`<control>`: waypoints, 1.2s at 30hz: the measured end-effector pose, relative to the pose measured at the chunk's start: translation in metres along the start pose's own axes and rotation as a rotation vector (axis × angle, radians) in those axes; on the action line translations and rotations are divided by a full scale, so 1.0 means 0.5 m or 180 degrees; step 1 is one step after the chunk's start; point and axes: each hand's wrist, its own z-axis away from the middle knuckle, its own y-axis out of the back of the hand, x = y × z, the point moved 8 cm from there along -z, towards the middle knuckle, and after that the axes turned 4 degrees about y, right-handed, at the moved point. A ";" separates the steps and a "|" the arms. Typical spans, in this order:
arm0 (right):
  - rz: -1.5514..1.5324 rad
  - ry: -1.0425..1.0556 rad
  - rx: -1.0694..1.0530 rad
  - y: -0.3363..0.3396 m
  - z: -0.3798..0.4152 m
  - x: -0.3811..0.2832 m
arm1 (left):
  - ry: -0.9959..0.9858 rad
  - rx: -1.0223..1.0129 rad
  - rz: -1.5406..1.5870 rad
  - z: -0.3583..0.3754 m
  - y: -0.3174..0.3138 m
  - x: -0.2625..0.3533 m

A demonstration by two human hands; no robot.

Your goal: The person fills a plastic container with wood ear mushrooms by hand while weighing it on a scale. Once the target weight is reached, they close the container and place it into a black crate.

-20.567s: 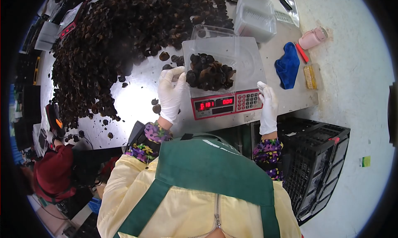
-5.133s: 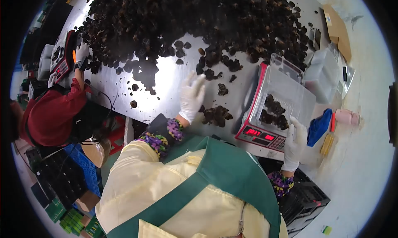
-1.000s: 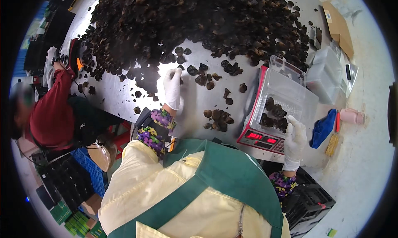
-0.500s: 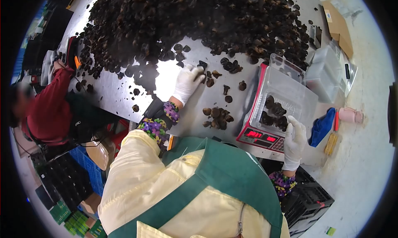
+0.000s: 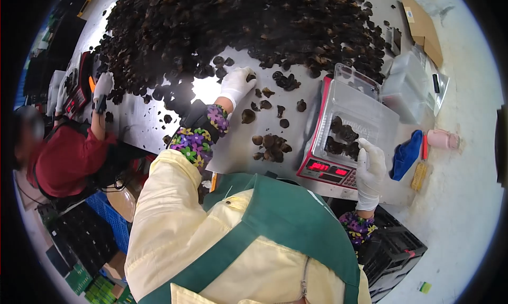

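Observation:
My left hand [image 5: 236,85], in a white glove, is at the near edge of a large heap of dark dried black fungus [image 5: 233,23], its fingers closed on a black fungus piece [image 5: 251,77]. Several loose pieces [image 5: 248,116] lie on the metal table below it, with a small pile [image 5: 273,148] closer to me. My right hand [image 5: 371,169], also gloved, is beside a clear plastic clamshell box [image 5: 365,113], fingertips near its edge and fingers partly stretched. Several fungus pieces [image 5: 344,137] lie in the box, which sits on a red digital scale [image 5: 327,169] with lit red digits.
Stacked clear plastic boxes [image 5: 407,87] stand right of the scale. A blue cloth [image 5: 406,155], a yellow-handled brush [image 5: 419,176] and a pink cup [image 5: 443,139] lie nearby. Cardboard [image 5: 423,31] rests at the far right. A co-worker in red [image 5: 69,158] works at left beside another scale [image 5: 79,92].
My left hand has drawn slightly up and left with a fungus piece in its fingers. Another piece now lies below it. My right hand's fingers have tipped toward the box. The co-worker's arm has moved.

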 end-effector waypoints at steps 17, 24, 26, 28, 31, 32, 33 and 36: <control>0.0647 -0.0750 0.0508 0.055 0.070 0.104 | -0.2476 0.0209 0.1428 0.208 -0.008 0.589; 0.0686 -0.0855 0.0508 0.042 0.101 0.146 | -0.0565 0.1322 0.0087 0.022 -0.059 0.257; 0.0712 -0.0892 0.0503 0.031 0.091 0.145 | -0.0458 0.1044 -0.0315 0.000 -0.108 0.198; 0.0489 -0.0738 0.0622 0.025 0.075 0.136 | -0.0904 0.0441 -0.0185 -0.013 -0.133 0.185; 0.0414 -0.0799 0.0576 0.011 0.056 0.135 | -0.0884 0.0406 0.0373 -0.010 -0.134 0.180; 0.0299 -0.0842 0.0595 0.008 0.053 0.138 | -0.0836 0.0498 0.0720 -0.006 -0.127 0.178; 0.0020 -0.0998 0.0617 -0.006 0.063 0.158 | -0.0802 0.0616 0.0785 -0.002 -0.106 0.191; -0.0215 -0.1120 0.0662 -0.028 0.069 0.172 | -0.0863 0.0979 0.1411 0.033 -0.020 0.282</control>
